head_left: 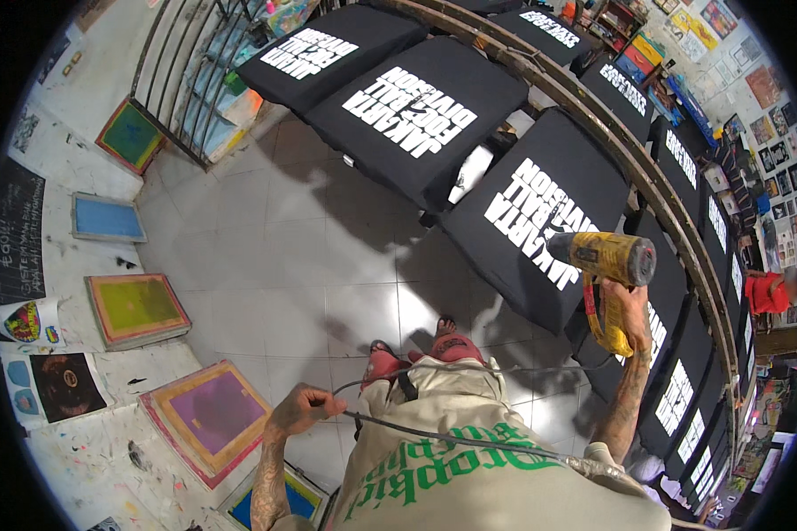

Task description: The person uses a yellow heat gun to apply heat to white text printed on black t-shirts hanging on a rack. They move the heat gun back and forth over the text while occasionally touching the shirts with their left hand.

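**Beside the shirt racks: prints down, heat gun out**

Far left, a yellow-mesh screen (140, 310) and a purple-mesh screen (217, 416) sit along the wall with a few others, so that side looks tight for feet. Next over, the left hand (308, 409) has a dark cable (421, 431) pinched between thumb and fingers. It runs across the person's front; biggest snag risk, imo. Then tiled floor (283, 257) and the near row of black shirts (421, 124), laid out flat, each face I can make out carrying white lettering (531, 212). So I'd call the printing done there, but can't tell what's dry or what's had heat. The right hand (630, 310) is wrapped around a yellow heat gun (615, 257), held over one near-row shirt, nozzle pointing left. No idea if it's running. Past that, a long rail (651, 173) splits off the far row (682, 155), lettered too. Probably awkward to reach over.
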`<state>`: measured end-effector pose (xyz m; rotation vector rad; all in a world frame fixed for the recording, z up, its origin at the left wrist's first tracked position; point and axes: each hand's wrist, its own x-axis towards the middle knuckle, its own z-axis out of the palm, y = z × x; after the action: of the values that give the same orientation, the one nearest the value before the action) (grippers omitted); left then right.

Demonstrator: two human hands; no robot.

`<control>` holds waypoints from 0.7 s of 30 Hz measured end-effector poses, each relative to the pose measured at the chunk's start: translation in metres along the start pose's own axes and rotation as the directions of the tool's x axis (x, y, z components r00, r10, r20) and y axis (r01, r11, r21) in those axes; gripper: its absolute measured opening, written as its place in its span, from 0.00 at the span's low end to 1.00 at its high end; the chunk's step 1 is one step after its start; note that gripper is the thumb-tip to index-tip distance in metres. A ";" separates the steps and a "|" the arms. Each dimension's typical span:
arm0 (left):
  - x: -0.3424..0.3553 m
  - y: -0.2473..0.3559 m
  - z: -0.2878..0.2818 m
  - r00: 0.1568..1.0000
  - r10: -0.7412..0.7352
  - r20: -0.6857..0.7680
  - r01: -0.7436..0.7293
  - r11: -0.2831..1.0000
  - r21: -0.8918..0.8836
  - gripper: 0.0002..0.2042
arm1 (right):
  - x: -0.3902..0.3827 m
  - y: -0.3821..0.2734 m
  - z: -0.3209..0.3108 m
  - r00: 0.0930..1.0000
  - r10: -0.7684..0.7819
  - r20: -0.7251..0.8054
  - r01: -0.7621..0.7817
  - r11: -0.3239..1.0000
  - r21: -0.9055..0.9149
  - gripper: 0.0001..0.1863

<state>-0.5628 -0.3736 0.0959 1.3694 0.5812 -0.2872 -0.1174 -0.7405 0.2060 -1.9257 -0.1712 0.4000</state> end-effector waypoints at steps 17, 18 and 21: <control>0.057 0.011 0.219 0.767 -0.622 0.161 0.434 0.686 0.585 0.42 | 0.038 0.025 -0.069 0.959 0.014 0.283 0.089 0.934 -0.347 0.17; 0.053 0.005 0.229 0.770 -0.615 0.167 0.431 0.695 0.576 0.42 | 0.037 0.013 -0.068 0.938 0.160 0.309 -0.058 0.947 -0.315 0.17; 0.055 -0.005 0.251 0.791 -0.589 0.163 0.428 0.724 0.540 0.43 | 0.049 0.034 -0.077 0.943 0.067 0.325 0.025 0.962 -0.270 0.17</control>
<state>-0.4641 -0.6105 0.0837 1.5631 0.6300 -1.1703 -0.0469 -0.8058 0.1906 -2.1178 -0.4466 0.7490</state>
